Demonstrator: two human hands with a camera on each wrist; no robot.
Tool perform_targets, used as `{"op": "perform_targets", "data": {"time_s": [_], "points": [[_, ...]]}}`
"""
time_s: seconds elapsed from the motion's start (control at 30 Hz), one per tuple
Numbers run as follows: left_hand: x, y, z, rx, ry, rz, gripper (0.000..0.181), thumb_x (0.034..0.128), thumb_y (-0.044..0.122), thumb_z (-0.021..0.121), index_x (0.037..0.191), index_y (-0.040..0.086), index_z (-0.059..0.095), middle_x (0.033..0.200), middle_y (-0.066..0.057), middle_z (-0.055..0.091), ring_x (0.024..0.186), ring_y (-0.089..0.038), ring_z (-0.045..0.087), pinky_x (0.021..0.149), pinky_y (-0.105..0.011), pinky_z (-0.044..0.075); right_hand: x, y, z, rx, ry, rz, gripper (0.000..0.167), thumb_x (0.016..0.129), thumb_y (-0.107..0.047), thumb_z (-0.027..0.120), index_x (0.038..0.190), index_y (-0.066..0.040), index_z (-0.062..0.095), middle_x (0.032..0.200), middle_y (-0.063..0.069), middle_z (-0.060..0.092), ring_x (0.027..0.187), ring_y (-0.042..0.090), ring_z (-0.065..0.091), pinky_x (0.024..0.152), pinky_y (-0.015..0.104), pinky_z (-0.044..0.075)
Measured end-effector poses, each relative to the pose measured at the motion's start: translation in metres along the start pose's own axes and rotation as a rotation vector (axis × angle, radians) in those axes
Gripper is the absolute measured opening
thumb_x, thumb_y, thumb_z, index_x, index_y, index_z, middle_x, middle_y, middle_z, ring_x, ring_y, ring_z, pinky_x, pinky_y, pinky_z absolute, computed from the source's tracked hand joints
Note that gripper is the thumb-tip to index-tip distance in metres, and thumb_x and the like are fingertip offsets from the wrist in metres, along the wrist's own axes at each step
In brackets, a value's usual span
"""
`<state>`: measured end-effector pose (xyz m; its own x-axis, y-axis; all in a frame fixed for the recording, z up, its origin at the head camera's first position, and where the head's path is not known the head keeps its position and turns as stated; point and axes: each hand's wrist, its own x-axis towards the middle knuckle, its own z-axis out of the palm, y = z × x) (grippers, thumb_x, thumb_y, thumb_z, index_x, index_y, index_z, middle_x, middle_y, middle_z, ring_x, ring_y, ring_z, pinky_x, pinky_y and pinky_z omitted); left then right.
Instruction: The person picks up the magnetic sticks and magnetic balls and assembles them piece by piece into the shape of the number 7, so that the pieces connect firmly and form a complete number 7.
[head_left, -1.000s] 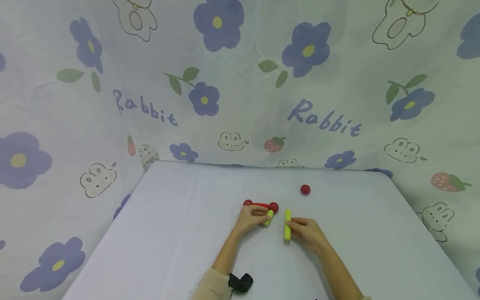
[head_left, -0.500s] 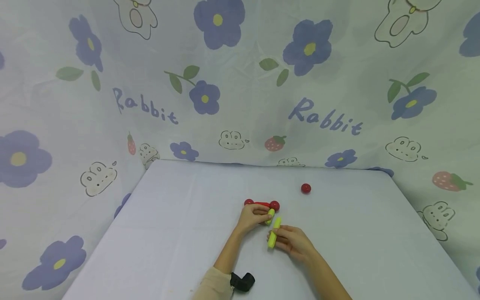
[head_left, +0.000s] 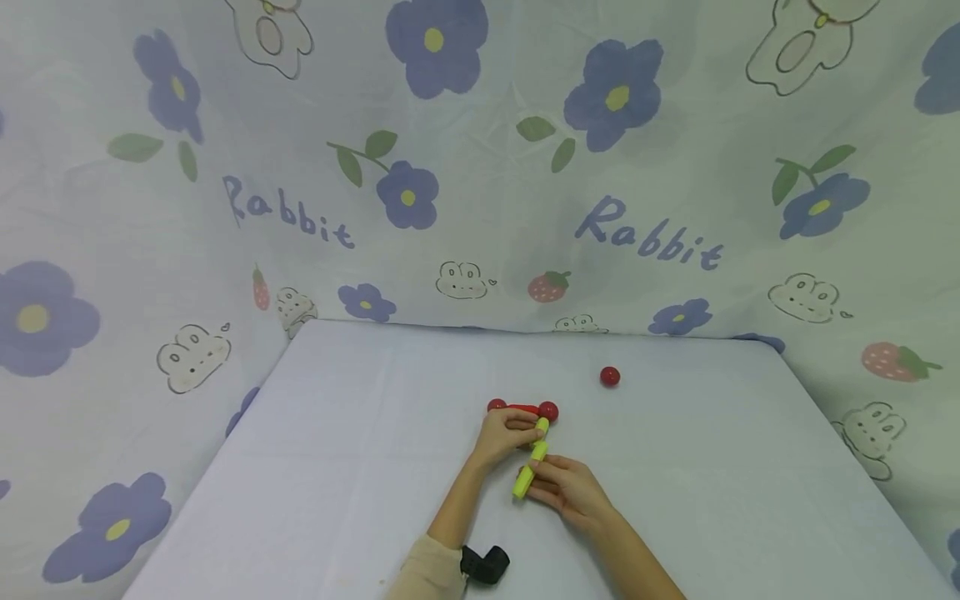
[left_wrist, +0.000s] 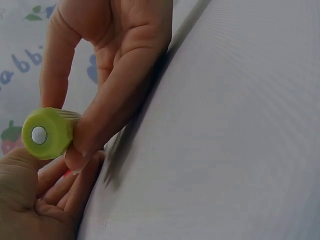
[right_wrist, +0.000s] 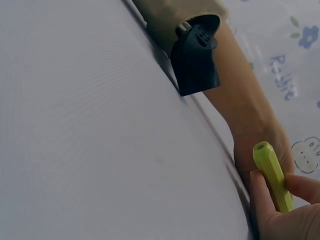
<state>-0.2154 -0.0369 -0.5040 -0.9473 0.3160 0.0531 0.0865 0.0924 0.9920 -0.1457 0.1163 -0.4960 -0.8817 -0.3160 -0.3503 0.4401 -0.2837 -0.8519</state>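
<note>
In the head view my left hand (head_left: 498, 435) pinches a short yellow-green rod (head_left: 542, 426), mostly covered by the fingers. Its far end is close to a dark red ball (head_left: 549, 412); I cannot tell whether they touch. A red rod (head_left: 522, 408) spans from that ball to a second red ball (head_left: 497, 405), behind the left fingers. My right hand (head_left: 568, 492) holds another yellow-green rod (head_left: 525, 479) slantwise between thumb and fingers. Its upper end is beside the left fingertips, nearly in line with the first rod. The left wrist view shows a silvery disc (left_wrist: 39, 135) in its near end.
A loose red ball (head_left: 610, 377) lies farther back on the white-covered table (head_left: 360, 500), right of the hands. A black camera mount (head_left: 485, 565) sits on the left wrist. Printed cloth (head_left: 480, 200) rises behind the table and along both sides.
My right hand has moved left and slightly nearer the body, and its yellow-green rod has tilted from upright to slanting toward the left hand's rod. The left hand stays almost still.
</note>
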Motion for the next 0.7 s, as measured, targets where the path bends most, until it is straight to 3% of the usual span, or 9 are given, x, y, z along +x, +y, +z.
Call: {"op": "perform_targets", "data": {"time_s": [0.2,0.37,0.7], "points": [[0.002,-0.005,0.000,0.018,0.018,0.000,0.030,0.0805,0.007,0.073,0.104,-0.010,0.066,0.097,-0.023,0.068,0.089,-0.028,0.068,0.068,-0.027,0.056,0.003,0.001,0.003,0.001,-0.024,-0.010,0.055,0.093,-0.011,0.059,0.128,0.022,0.033,0.096,0.012,0.065,0.091,0.020,0.065,0.085,0.036,0.052],[0.002,-0.008,0.000,0.029,0.023,-0.006,0.031,0.0784,0.012,0.075,0.103,-0.006,0.068,0.096,-0.019,0.070,0.089,-0.025,0.068,0.068,-0.027,0.056,0.004,0.003,0.006,-0.025,-0.059,0.012,0.048,0.093,-0.010,0.058,0.124,0.020,0.036,0.092,0.010,0.065,0.088,0.020,0.066,0.083,0.036,0.053],[0.000,0.000,0.000,0.003,0.010,0.013,0.031,0.0799,0.006,0.072,0.104,-0.012,0.065,0.098,-0.026,0.067,0.090,-0.030,0.068,0.070,-0.029,0.056,0.013,0.002,0.005,-0.061,-0.060,0.042,0.047,0.092,-0.011,0.059,0.124,0.017,0.037,0.094,0.012,0.064,0.090,0.021,0.066,0.083,0.038,0.053]]}}
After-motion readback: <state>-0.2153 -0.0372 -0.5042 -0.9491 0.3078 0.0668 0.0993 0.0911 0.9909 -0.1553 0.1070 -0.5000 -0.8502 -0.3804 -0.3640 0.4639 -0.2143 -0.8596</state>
